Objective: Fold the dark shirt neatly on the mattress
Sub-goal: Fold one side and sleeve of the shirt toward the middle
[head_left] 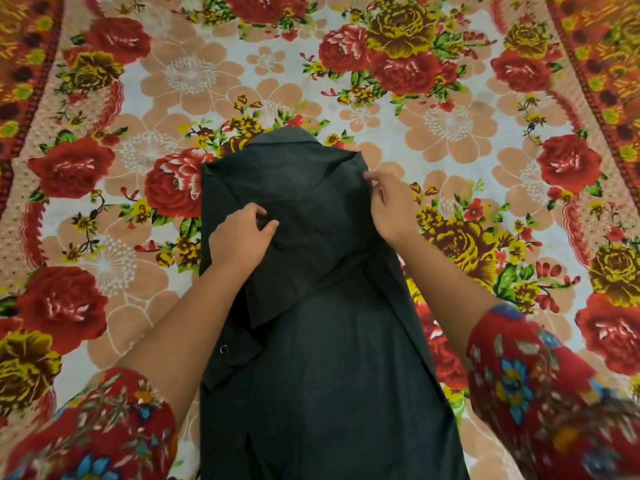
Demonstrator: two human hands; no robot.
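The dark shirt (322,358) lies lengthwise down the middle of the flowered mattress (450,126), collar at the far end, back side up. Both sides are folded inward, so it forms a narrow strip, and a sleeve lies slanted across the upper back. My left hand (240,237) pinches a fold of the sleeve cloth near the shirt's upper middle. At the right shoulder edge my right hand (389,206) grips the cloth between thumb and fingers. A cuff with a snap button (223,348) sticks out at the left side. The shirt's bottom hem runs out of view.
A floral sheet with red and yellow roses covers the whole mattress, with red patterned borders (602,64) along both sides. My forearms in red floral sleeves (540,386) flank the shirt near the lower edge.
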